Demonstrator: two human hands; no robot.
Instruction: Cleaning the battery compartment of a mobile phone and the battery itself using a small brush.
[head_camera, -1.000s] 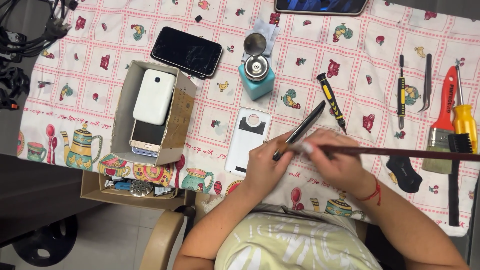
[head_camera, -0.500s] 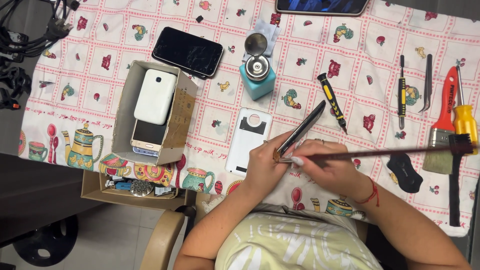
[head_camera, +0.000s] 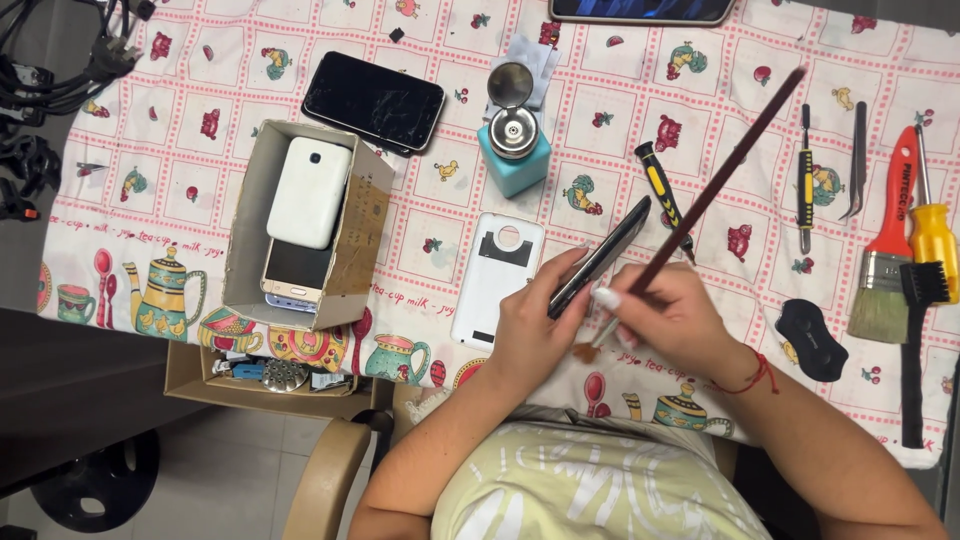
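Brush (head_camera: 700, 200): handle swung from lying level toward the right to slanting up and far-right, bristle end now down near the right hand (head_camera: 670, 325). Phone (head_camera: 600, 258): held on edge by left hand (head_camera: 530, 335), tipped slightly steeper than before.

Patterned tablecloth (head_camera: 180, 190) over a table, wooden chair (head_camera: 325, 480) below, grey tiled floor (head_camera: 230, 470) under even light

Arranged on patterned tablecloth (head_camera: 150, 200): cardboard box (head_camera: 245, 225) holding white phone (head_camera: 309, 192); cracked black phone (head_camera: 373, 101); teal pump dispenser bottle (head_camera: 513, 150); white back cover (head_camera: 497, 280); yellow-black screwdriver (head_camera: 659, 186); tweezers (head_camera: 856, 160); orange-handled paintbrush (head_camera: 888, 250); black pad (head_camera: 811, 340).
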